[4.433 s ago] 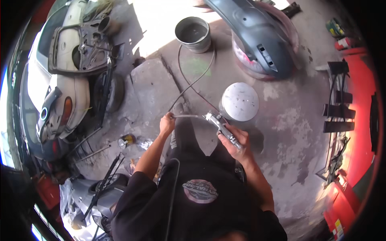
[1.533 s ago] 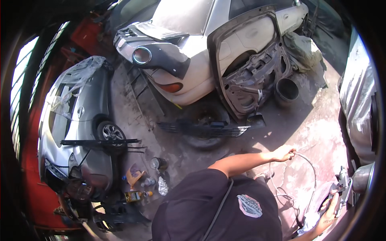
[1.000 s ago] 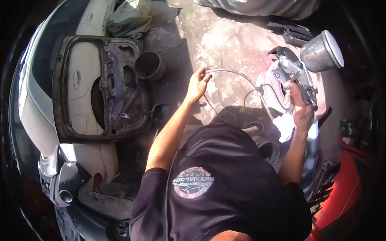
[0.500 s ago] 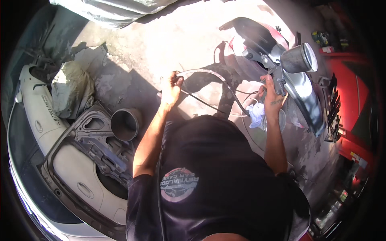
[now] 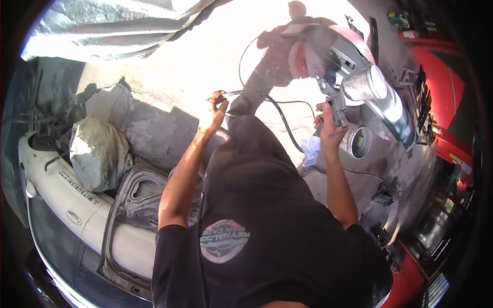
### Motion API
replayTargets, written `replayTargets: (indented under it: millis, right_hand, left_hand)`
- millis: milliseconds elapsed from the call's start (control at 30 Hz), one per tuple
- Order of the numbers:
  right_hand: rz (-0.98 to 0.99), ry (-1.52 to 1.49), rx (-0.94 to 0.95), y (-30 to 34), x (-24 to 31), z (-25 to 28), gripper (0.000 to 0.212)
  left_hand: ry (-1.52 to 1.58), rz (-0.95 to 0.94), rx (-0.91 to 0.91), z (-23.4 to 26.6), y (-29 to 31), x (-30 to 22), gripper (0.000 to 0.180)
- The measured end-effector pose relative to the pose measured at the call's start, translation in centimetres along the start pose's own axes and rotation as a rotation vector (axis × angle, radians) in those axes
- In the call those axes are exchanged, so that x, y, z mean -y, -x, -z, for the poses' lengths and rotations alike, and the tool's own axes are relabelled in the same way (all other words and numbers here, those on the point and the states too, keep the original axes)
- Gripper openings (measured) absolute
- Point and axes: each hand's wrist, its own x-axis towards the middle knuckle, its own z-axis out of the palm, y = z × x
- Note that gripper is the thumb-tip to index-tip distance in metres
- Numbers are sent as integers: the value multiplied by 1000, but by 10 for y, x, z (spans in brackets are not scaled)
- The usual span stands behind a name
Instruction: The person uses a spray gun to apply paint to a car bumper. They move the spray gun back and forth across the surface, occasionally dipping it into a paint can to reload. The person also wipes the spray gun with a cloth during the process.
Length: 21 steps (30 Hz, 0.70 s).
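In my right hand (image 5: 331,126) is a spray gun (image 5: 336,102), its fingers wrapped round the handle. The gun's metal cup (image 5: 364,84) sticks out to the right, and its nozzle points away from me toward a silver-grey car panel (image 5: 395,110). My left hand (image 5: 212,114) is closed on a dark air hose (image 5: 277,105), which arcs across to the right and drops behind a crumpled white rag (image 5: 310,150) beside my right wrist. An open metal can (image 5: 358,142) stands just right of that wrist.
To the left are a white car body panel (image 5: 77,190), a bare door frame (image 5: 138,192) and a cloth-covered bundle (image 5: 100,154). A silver sheet (image 5: 113,31) hangs at the far left. Red equipment (image 5: 436,92) lines the right side. Sunlight glares off the floor ahead.
My view has shifted. The spray gun in my right hand sits lower and further left, and my left hand still grips the hose. A round bucket by the door frame is out of sight.
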Motion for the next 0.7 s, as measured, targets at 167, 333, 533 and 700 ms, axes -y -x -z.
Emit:
replayTargets:
  millis: [167, 333, 533, 700]
  right_hand:
    - [-118, 23, 12, -28, 8, -59, 27]
    - [-201, 71, 47, -31, 36, -87, 25]
    - [-115, -65, -113, -8, 76, -138, 42]
    - [-377, -158, -332, 61, 100, -153, 44]
  left_hand:
    - [-57, -37, 13, 28, -33, 18, 36]
    - [-85, 95, 218, 63, -89, 25, 39]
    - [-143, -184, 650, 81, -207, 121, 20]
    - [-600, -61, 1201, 103, -312, 47, 18]
